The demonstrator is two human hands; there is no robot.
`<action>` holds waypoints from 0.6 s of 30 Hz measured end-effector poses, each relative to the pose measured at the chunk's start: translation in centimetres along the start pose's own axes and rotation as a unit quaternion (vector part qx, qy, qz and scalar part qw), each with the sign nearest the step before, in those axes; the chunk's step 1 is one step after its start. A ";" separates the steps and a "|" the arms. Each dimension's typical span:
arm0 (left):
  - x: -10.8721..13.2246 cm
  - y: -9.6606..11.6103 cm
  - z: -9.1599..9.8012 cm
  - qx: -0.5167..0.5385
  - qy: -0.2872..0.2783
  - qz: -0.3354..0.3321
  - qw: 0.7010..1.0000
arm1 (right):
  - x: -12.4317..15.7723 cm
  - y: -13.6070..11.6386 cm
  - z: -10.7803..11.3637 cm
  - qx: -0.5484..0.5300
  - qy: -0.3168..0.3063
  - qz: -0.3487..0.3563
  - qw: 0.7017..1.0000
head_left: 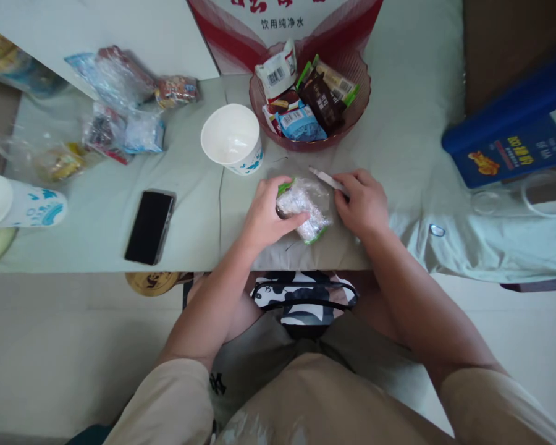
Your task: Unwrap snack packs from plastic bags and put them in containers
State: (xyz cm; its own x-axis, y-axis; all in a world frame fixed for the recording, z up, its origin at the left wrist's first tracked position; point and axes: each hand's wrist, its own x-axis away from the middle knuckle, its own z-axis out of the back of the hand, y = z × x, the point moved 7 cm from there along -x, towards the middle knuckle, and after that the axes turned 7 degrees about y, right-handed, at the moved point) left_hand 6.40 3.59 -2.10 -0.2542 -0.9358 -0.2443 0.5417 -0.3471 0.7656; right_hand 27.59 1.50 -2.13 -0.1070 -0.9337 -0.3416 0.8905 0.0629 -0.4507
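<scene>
A small clear plastic packet (pixel 306 207) with green edges lies on the pale cloth-covered table (pixel 189 235) near its front edge. My left hand (pixel 267 215) is closed round the packet's left end, thumb pressed on top. My right hand (pixel 364 201) sits at the packet's right side, fingers curled round a thin white stick-like object (pixel 323 178) that points up and left. I cannot make out what the stick is.
A white paper cup (pixel 233 138) stands just behind my left hand. Behind the packet sits a reddish bowl (pixel 359 120) of wrapped snacks. A black phone (pixel 150 226) lies at left, plastic bags (pixel 115 105) beyond it, another cup (pixel 25 205) on its side, a blue box (pixel 514 139) at right.
</scene>
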 end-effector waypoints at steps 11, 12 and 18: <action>-1.8 -0.6 1.5 -0.046 0.040 0.021 0.998 | 2.5 -4.7 0.8 -0.269 -0.124 0.235 0.926; -1.9 -0.6 1.6 -0.048 0.047 0.021 0.998 | 2.9 -5.0 0.6 -0.260 -0.138 0.245 0.924; -1.8 -1.8 1.7 0.006 0.078 0.032 0.996 | 2.1 -3.2 0.4 -0.215 -0.092 0.187 0.954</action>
State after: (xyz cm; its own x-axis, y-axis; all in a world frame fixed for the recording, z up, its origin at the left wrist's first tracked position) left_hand 4.49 6.05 -1.99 -0.0913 -0.9544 -0.2843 0.5429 -0.2870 0.7892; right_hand 24.70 -0.79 -1.10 0.2972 -0.8609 -0.4130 0.5827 0.5062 -0.6358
